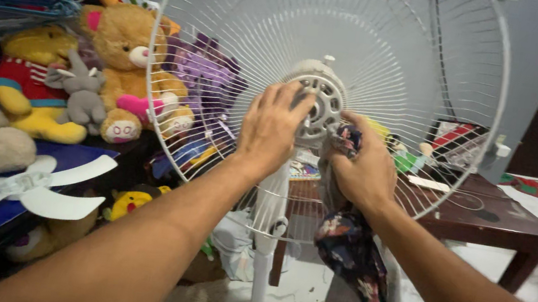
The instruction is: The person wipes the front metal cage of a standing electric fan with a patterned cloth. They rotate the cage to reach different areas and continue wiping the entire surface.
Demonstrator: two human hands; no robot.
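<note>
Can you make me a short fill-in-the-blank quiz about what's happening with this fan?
1. The right hand presses a dark floral ____ against the fan's motor hub.
2. The left hand rests on the hub inside the white wire ____.
3. The detached white fan blade lies to the ____ of the stand.

Missing words: cloth; guard; left
</note>
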